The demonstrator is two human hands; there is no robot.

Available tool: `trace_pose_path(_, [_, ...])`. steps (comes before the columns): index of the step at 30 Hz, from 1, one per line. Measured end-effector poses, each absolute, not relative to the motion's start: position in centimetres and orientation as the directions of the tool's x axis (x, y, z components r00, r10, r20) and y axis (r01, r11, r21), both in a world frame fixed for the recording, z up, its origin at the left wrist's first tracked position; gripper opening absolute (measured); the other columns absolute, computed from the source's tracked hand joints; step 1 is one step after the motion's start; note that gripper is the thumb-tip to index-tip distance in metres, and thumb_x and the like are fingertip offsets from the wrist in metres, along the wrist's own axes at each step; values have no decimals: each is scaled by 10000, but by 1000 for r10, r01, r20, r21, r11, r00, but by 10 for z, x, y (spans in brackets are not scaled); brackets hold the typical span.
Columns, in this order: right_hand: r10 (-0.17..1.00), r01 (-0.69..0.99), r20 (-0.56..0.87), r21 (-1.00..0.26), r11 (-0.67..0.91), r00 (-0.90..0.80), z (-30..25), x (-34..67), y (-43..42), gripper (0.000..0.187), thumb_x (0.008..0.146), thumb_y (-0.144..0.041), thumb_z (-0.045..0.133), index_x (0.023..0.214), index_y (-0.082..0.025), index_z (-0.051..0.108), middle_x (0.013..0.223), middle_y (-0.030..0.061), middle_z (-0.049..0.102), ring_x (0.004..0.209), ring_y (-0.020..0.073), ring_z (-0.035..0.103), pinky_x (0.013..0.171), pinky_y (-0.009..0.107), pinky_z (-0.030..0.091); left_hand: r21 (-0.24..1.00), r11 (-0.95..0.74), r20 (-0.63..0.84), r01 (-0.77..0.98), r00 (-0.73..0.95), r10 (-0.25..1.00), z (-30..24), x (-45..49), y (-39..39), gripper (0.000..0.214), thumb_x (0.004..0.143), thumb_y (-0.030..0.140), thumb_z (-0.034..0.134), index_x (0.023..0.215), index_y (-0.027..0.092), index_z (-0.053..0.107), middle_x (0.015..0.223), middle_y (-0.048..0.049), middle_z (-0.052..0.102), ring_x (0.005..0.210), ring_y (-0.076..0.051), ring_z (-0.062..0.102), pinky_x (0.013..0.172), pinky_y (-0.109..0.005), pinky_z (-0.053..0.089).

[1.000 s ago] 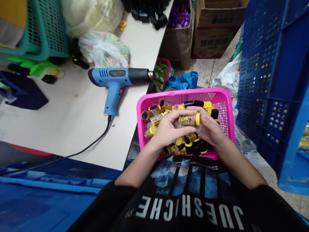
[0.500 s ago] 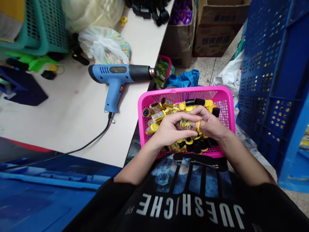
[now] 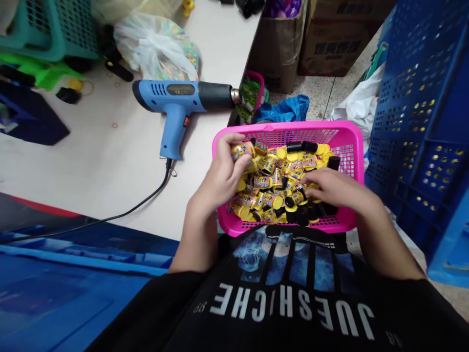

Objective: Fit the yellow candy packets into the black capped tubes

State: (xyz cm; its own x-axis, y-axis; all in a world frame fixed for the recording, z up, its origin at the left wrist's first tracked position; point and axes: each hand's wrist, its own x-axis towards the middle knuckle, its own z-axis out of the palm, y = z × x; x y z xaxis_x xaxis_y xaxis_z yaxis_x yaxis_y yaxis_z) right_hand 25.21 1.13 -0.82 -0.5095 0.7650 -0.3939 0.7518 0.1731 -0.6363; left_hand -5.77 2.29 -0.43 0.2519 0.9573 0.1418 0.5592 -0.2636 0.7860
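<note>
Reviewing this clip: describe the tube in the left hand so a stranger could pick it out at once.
Beside the white table sits a pink mesh basket heaped with small labelled tubes. At its far left corner, the left hand holds one labelled tube, the only one held up off the heap while the others lie loose.

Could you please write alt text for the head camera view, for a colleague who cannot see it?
Two bare hands work in a pink mesh basket heaped with small labelled containers capped in yellow or black. The left hand grips a container, the right hand rests on the pile, and a blue heat gun lies on a white table nearby.
</note>
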Motion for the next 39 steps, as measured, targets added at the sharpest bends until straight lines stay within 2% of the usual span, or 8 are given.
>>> trace_pose_path(9, [908,901,-229,-348,259,-350,-19,239,11,271,979,-261,571,1200,-178,703,1248,158,710,1202,337,595,987,456,477,470,-194,9,861,215,977,-17,-43,26,360,997,423,477,1273,213,573,1259,-164,587,1166,-353,500,1008,-537,403])
trace_pose_path(14, [935,934,-170,-236,269,-312,-29,244,15,220,990,-287,571,1053,-198,762,1070,138,757,1075,341,594,886,475,444,496,-210,57,842,210,976,-5,-43,25,427,993,420,519,1369,239,610,1342,-157,588,1254,-358,494,1065,-574,391])
trace_pose_path(20, [729,720,551,-299,627,-406,-17,251,-9,176,949,-254,692,1051,-384,753,1011,9,748,963,222,587,868,388,470,970,2,-56,244,213,975,10,-2,5,313,974,444,606,1168,212,685,1097,-79,740,1006,-207,687,945,-387,547])
trace_pose_path(23, [570,627,723,-244,740,-391,-12,248,-17,334,835,-186,819,1072,-401,727,973,-17,725,923,194,587,808,341,494,951,275,-224,-139,298,928,10,20,3,488,810,409,817,1217,209,638,923,-18,728,820,-131,694,782,-259,572])
trace_pose_path(27, [696,473,638,-526,707,-331,-7,239,-17,315,896,-583,704,1131,-374,718,1104,29,695,1029,239,628,911,437,528,934,270,-227,-235,194,954,9,28,8,527,720,258,885,1185,212,639,771,49,684,681,-73,656,668,-178,539])
trace_pose_path(31, [985,156,128,-977,146,-119,1,227,-4,439,936,-578,646,1299,-334,613,1011,31,695,921,206,673,800,378,566,956,246,-211,-163,204,956,12,29,7,469,767,243,844,1192,199,651,687,53,682,599,-82,651,598,-187,527])
trace_pose_path(35, [985,33,-109,-994,-106,-135,13,229,15,453,877,-514,746,1247,-297,601,785,-37,671,702,144,643,694,283,537,983,155,-141,-99,136,981,12,34,7,317,828,280,796,1118,189,705,674,38,698,582,-85,653,583,-191,527])
trace_pose_path(39, [993,520,-115,-851,-78,-40,13,245,20,329,1016,-509,502,1046,-237,685,845,37,729,753,186,668,707,310,504,990,139,-137,-36,49,989,6,28,11,223,800,356,832,918,173,783,801,-22,777,674,-110,690,613,-209,550])
